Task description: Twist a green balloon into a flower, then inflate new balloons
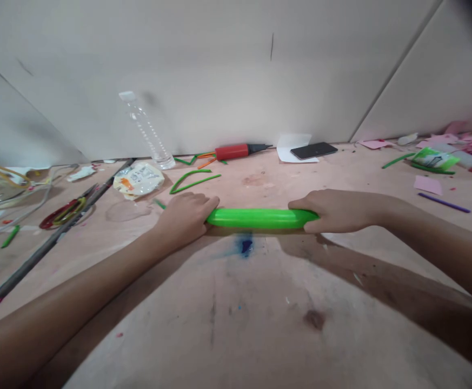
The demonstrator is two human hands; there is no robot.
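Note:
A long green inflated balloon (pixel 260 218) lies sideways across the middle of the wooden table (pixel 236 302). My left hand (pixel 187 215) is closed around its left end, knuckles up. My right hand (pixel 335 210) is closed around its right end. A thin green tail of the balloon sticks out to the left of my left hand. Both forearms reach in from the bottom corners.
A red hand pump (pixel 238 151), an empty clear plastic bottle (pixel 148 132) and a black phone (pixel 313 150) on white paper stand by the back wall. Uninflated green balloons (pixel 193 181), a plastic packet (pixel 138 180), scissors (pixel 63 213) and pink paper scraps (pixel 428 185) lie about. A blue stain (pixel 245 246) marks the table.

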